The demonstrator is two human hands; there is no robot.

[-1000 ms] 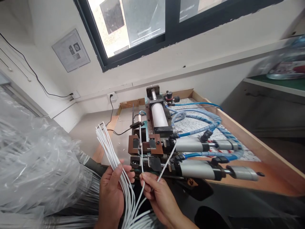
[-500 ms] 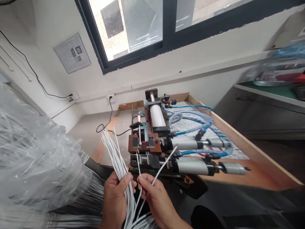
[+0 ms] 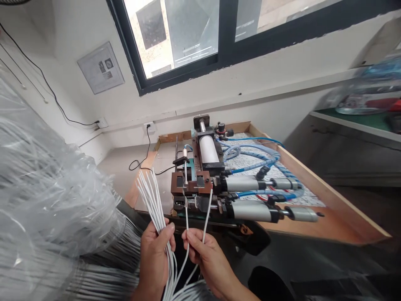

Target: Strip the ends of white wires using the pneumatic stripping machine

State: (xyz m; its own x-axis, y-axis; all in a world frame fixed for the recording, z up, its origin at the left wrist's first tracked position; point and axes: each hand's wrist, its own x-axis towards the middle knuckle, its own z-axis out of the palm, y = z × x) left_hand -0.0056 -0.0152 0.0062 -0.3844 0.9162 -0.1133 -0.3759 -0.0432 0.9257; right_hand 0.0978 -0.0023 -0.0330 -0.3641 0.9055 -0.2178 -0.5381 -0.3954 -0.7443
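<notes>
A bundle of thin white cables (image 3: 152, 200) is clasped in my left hand (image 3: 156, 246), its upper ends fanned out. My right hand (image 3: 205, 253) is closed on two single white cables. One of them, a cable (image 3: 187, 216) pinched between thumb and forefinger, points up with its tip at the front jaws of a pneumatic machine (image 3: 191, 184). The second cable (image 3: 207, 213) passes behind the thumb and rises to the right, with a reddish tip in front of the machine. Below the hands the cables run together.
Metal air cylinders (image 3: 252, 211) stick out to the right of the machine, with blue hoses (image 3: 266, 156) behind. A wooden-edged tray (image 3: 344, 209) surrounds it. Plastic-wrapped cable bundles (image 3: 94, 209) are piled at left. A green-topped shelf (image 3: 360, 121) is at right.
My right hand has brought the pinched cable's tip up to the machine's jaws. The second cable has swung left and stands more upright. My left hand still holds the bundle.
</notes>
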